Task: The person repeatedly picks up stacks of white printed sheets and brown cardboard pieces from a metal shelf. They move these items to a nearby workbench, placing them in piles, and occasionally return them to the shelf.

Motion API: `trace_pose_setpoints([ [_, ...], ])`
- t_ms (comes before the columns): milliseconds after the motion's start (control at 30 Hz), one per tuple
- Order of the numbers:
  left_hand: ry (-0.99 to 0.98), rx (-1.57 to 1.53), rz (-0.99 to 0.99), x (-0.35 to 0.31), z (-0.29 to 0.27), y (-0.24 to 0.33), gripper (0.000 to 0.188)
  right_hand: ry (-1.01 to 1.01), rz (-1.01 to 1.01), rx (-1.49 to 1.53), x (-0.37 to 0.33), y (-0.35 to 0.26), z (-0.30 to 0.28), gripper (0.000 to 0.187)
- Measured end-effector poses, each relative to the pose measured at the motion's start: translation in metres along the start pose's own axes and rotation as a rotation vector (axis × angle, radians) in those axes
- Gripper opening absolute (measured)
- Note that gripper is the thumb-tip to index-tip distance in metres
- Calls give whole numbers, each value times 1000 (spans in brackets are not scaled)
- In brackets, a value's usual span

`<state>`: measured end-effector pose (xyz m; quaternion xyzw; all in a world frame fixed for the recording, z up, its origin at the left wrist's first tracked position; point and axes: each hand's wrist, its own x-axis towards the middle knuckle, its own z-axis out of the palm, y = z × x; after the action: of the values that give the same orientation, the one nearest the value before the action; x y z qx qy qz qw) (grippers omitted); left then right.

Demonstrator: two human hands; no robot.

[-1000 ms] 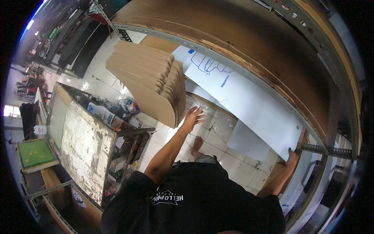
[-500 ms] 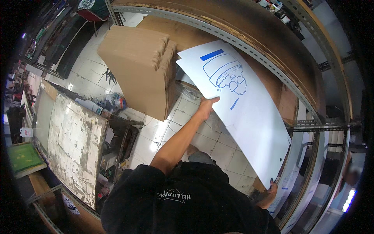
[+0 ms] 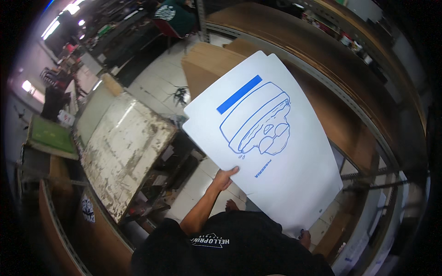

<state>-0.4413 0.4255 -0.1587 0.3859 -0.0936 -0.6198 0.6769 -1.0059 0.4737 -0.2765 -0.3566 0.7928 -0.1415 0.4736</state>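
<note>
A large white die-cut sheet with notched corners and a blue line drawing is held up in front of me, tilted. Along its left edge, my left hand grips it, thumb on top and fingers beneath. My right hand is closed on the near right edge, close to my body, with its fingers partly hidden under the sheet. Behind the far left edge of the sheet, a stack of brown cardboard shows in part.
To the left stands a worn, paint-flaked table, with a green framed screen beyond it. Metal-framed shelves run along the right side. At the far end, a person in a dark green top sits on a red chair.
The sheet has swung left and come nearer to me, now covering much of the cardboard stack. Both hands keep their hold and have moved with it. My view has turned too.
</note>
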Motion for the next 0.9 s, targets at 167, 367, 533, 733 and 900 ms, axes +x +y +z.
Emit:
trace_pose_setpoints([
  [167, 39, 6, 150, -51, -19, 21, 52, -77, 351, 252, 80, -39, 39, 51],
  [367, 136, 32, 232, -72, -32, 35, 52, -75, 162, 22, 116, -135, 115, 63],
  [533, 162, 42, 373, -73, -32, 58, 54, -122, -172, -135, 101, -195, 154, 65],
  [733, 265, 41, 489, -73, -49, 105, 52, -192, -357, -244, 118, -237, 167, 55],
  [900, 256, 101, 555, -89, -74, 151, 57, -238, -331, -137, 105, -254, 163, 49],
])
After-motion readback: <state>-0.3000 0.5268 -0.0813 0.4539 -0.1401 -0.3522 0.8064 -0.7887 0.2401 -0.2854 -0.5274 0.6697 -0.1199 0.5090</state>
